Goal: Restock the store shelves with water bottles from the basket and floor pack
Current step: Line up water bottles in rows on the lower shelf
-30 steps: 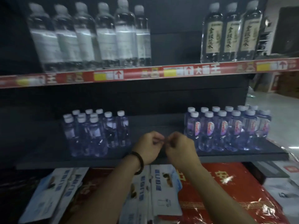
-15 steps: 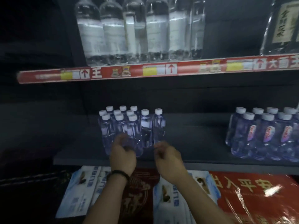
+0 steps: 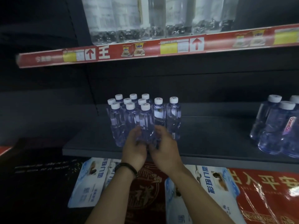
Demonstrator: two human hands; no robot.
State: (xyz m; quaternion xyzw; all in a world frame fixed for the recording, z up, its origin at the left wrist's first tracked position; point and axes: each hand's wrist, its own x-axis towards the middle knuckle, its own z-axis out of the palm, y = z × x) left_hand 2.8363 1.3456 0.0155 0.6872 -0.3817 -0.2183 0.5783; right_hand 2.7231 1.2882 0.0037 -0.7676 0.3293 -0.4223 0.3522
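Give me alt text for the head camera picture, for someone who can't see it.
A person's left hand and right hand cup the lower part of the front bottle in a cluster of small white-capped water bottles on a dark middle shelf. A second group stands apart at the right, and large bottles line the shelf above.

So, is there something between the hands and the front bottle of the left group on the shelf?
Nothing visible. The left hand and right hand are at the lower part of the front bottle, one on each side, with no other thing between. Blur hides whether they grip it.
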